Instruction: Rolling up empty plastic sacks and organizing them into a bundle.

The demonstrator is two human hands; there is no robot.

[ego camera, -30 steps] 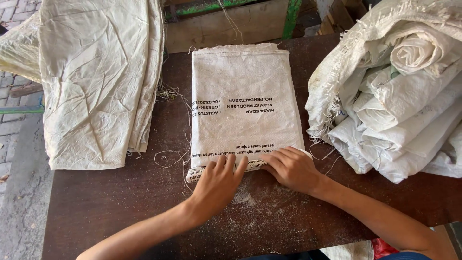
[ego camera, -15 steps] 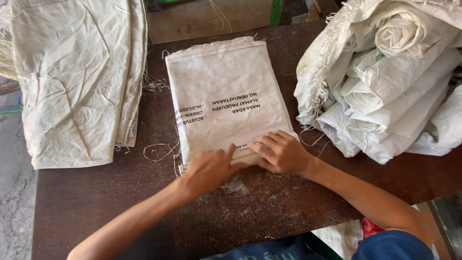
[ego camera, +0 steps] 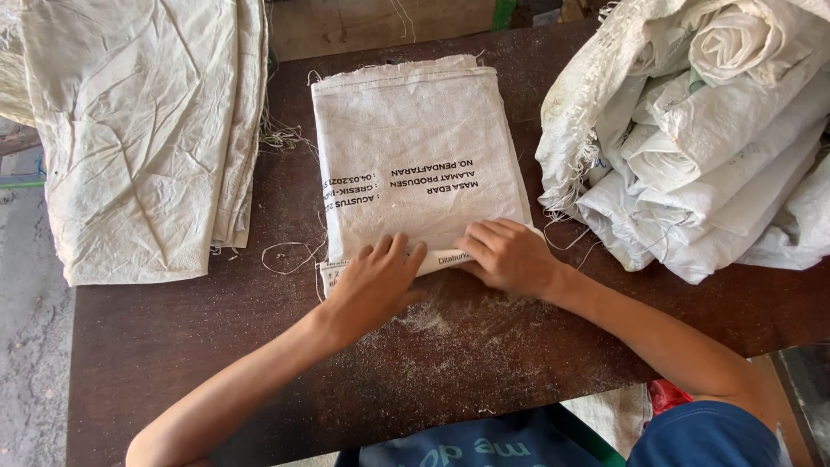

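Dark wooden table point(ego camera: 484, 363), folded white sack point(ego camera: 415, 156), flat sacks point(ego camera: 147, 130), crumpled sack pile point(ego camera: 709, 147)

Both forearms are bare down to the hands: left hand point(ego camera: 372, 285), right hand point(ego camera: 510, 257). A blue sleeve point(ego camera: 705, 432) shows at lower right; blue printed cloth at bottom centre.

Daylight is falling on a workbench.
A dark wooden table point(ego camera: 173, 346) is standing over grey paving point(ego camera: 30, 346), dust lying on it.

Bright, even daylight; soft shadows, sharp focus.
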